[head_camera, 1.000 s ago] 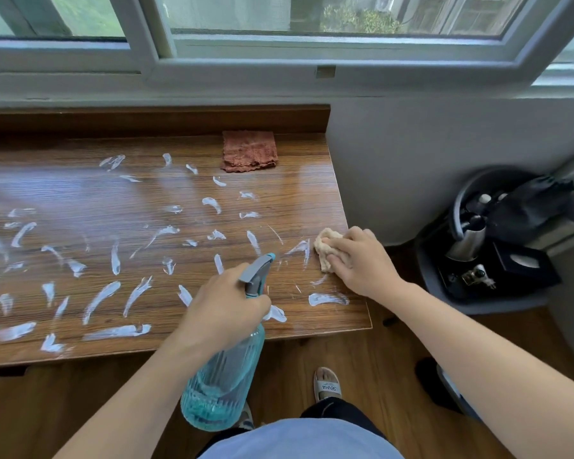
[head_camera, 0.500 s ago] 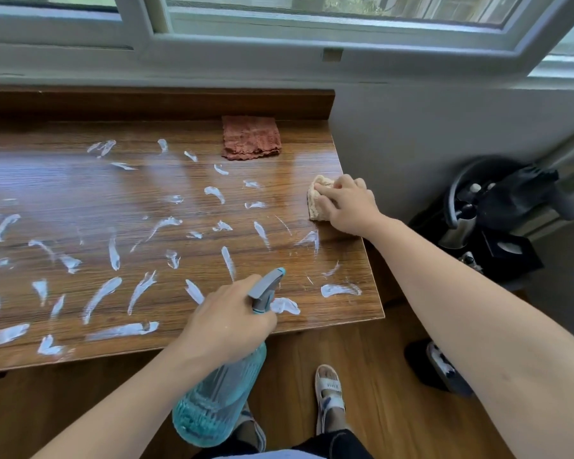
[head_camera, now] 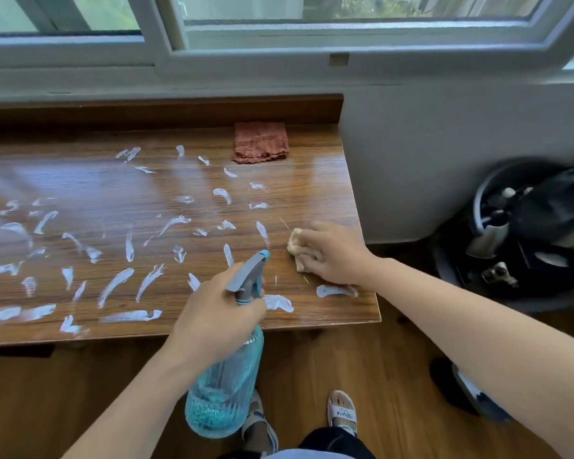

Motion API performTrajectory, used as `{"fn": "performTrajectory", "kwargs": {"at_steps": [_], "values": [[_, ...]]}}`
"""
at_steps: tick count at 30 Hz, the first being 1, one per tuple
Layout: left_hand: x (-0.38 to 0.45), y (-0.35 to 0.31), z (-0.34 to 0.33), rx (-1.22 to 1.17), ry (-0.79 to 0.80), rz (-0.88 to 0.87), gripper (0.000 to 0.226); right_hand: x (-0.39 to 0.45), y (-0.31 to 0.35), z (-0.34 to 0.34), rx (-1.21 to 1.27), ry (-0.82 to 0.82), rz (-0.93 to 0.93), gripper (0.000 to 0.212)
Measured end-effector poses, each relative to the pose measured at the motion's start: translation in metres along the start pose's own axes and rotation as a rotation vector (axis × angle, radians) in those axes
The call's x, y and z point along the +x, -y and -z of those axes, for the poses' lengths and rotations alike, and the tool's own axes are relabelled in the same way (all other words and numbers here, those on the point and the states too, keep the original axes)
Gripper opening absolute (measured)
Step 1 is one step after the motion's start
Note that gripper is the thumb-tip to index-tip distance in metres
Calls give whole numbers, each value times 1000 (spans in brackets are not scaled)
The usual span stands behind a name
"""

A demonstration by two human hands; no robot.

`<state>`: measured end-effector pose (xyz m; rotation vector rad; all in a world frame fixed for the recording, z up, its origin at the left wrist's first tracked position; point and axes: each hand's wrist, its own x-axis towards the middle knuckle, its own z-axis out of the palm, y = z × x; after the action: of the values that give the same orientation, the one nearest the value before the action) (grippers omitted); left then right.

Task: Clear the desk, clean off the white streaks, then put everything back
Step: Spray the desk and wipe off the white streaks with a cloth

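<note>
White streaks [head_camera: 120, 283] cover the wooden bench [head_camera: 312, 193]. Near its right edge the right hand [head_camera: 333, 251] presses a crumpled beige cloth [head_camera: 297, 248]. At its front edge the left hand [head_camera: 217, 313] grips a blue spray bottle [head_camera: 224, 385].

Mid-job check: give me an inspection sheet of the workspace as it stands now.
Surface: wooden desk, many white streaks across it.
Job's things: blue spray bottle; beige cloth; folded brown rag at the back edge.
Clutter: nothing seen.
Grippers: left hand grips the bottle below its trigger; right hand presses the beige cloth on the desk.
Cables: nothing seen.
Surroundings: window frame above; dark items on the floor to the right, blurred.
</note>
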<state>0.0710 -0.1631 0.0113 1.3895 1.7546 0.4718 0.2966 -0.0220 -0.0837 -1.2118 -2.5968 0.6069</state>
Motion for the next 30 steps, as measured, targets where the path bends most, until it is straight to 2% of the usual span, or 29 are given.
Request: {"fn": "performTrajectory", "kwargs": {"at_steps": [2, 4, 8, 10, 12, 16, 18, 20, 23, 25, 27, 30], "values": [[-4, 0, -4, -7, -8, 15, 12, -20, -1, 5, 4, 72, 68, 19], [-8, 0, -6, -23, -3, 15, 12, -11, -15, 14, -1, 77, 18, 20], [-9, -3, -11, -21, -16, 12, 13, 46, -38, 16, -77, -158, -310, 27], [-8, -5, -13, -23, -29, 5, 13, 56, -31, 8, -148, -178, -361, 29], [-6, -6, -14, -36, -38, 4, 12, 39, -19, 1, -100, -133, -264, 27], [2, -8, -15, -47, -44, 3, 10, -49, 12, -5, -20, 34, 54, 23], [4, -10, -14, -53, -46, 2, 11, -71, 7, -3, -30, 61, 97, 22], [5, -11, -13, -58, -50, -9, 12, -61, -5, -3, -51, -24, 39, 23], [5, -11, -12, -61, -60, -26, 13, -23, -16, 1, -87, -234, -284, 26], [6, -11, -11, -67, -67, -28, 13, -18, -7, -4, -122, -291, -409, 24], [6, -10, -11, -74, -69, -30, 13, -37, 13, -14, -124, -261, -336, 19], [6, -9, -13, -74, -69, -33, 13, -89, 42, -26, -60, -91, -97, 16]]}}
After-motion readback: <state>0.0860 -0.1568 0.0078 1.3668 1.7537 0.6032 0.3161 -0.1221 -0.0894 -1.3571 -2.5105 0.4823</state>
